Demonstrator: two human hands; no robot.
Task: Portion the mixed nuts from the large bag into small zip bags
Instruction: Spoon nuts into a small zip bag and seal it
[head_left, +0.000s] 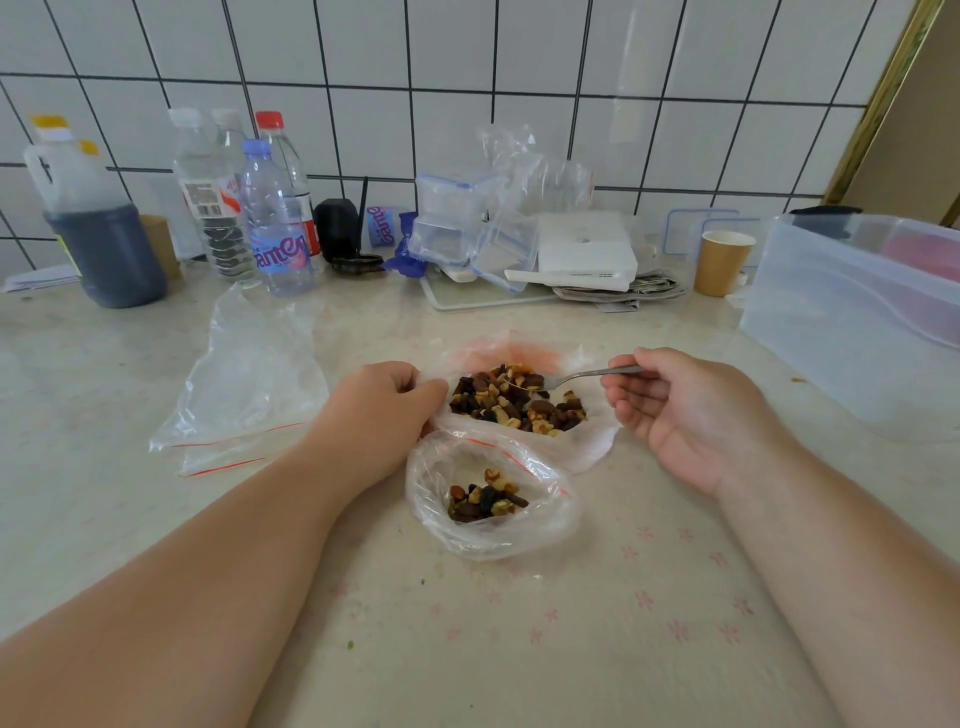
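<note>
2 hands work: left hand (387, 402) pinches large bag (587, 447), fingertips hidden; right hand (685, 410) grips spoon (566, 376).

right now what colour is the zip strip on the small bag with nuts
Red, along the open mouth of the small bag, clearest in the head view.

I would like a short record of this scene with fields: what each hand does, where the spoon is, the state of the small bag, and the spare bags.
left hand: grips the edge of the large bag, holding it open
right hand: holds the spoon by its handle
spoon: bowl over the mixed nuts in the large bag
small zip bag: open, nearer the person, a few nuts inside
spare zip bags: flat, left of the left hand
</note>
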